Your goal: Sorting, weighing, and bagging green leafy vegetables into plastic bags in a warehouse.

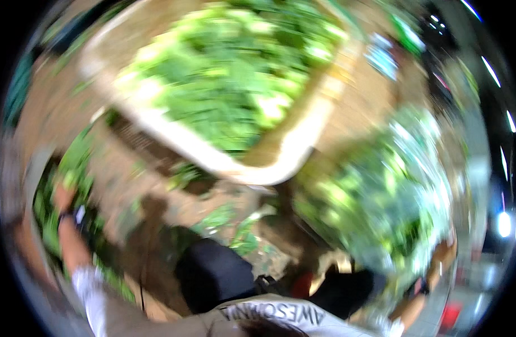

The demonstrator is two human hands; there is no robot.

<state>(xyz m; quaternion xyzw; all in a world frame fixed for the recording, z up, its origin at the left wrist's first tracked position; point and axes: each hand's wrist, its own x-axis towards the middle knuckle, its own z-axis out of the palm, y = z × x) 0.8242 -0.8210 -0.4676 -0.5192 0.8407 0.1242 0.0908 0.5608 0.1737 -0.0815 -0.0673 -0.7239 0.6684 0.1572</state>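
Observation:
My left hand (64,194), with a dark band at its wrist, reaches into leafy greens (84,149) at the left; its fingers are blurred and partly hidden among the leaves. At the right, my right hand (442,250) is at the side of a large clear plastic bag (381,196) full of greens, its fingers curled at the plastic. In front of me, a big pale tub (275,171) holds a heap of cut green leaves (224,78). The whole view is smeared by motion.
The brown floor (162,196) bears scattered leaves and shadows. A dark crate-like object (134,140) lies under the tub's left edge. Small blue items (381,56) and a green object (407,33) sit at the back right. My dark-clad knees (213,269) are below.

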